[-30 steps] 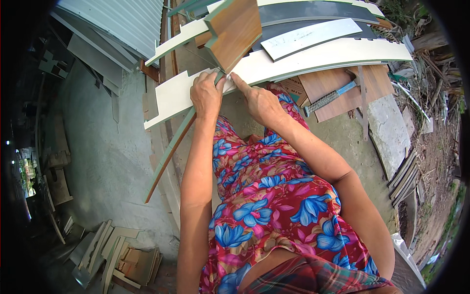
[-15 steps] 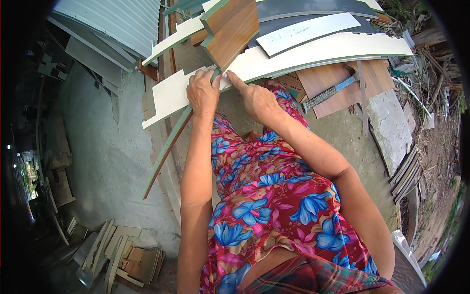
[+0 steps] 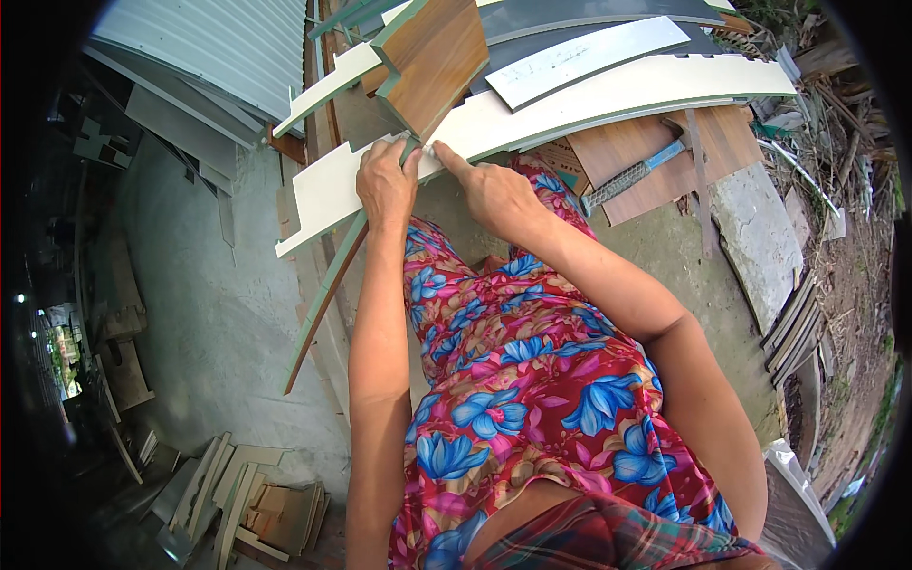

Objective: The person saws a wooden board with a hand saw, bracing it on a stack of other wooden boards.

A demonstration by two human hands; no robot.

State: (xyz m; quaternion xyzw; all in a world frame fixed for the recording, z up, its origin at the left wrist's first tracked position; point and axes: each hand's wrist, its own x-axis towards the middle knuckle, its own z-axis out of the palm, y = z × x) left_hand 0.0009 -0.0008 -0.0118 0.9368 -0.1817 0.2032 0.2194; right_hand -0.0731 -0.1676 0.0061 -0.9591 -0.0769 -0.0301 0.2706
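My left hand (image 3: 385, 185) is wrapped round a narrow green-edged strip (image 3: 328, 304) that slants down to the left. Just beyond it a wide wood-grain board (image 3: 439, 66) with a notched green edge stands tilted; whether it and the strip are one piece is hidden under my fingers. Both cross over a long white board (image 3: 560, 109) with stepped cutouts. My right hand (image 3: 501, 198) has its index finger stretched to the board's lower corner, close to my left thumb. Its other fingers are curled under, and a small whitish bit shows at the fingertip, too small to name.
A smaller white panel (image 3: 589, 62) lies on the stacked boards. To the right, a hammer (image 3: 635, 175) with a blue and grey handle rests on a brown wood-grain panel (image 3: 727, 152). Offcuts (image 3: 256, 499) are piled at the lower left, beyond the concrete floor (image 3: 218, 332).
The wood-grain board and both hands sit slightly further left in the picture, along with the surroundings. My hands keep nearly the same hold and pose.
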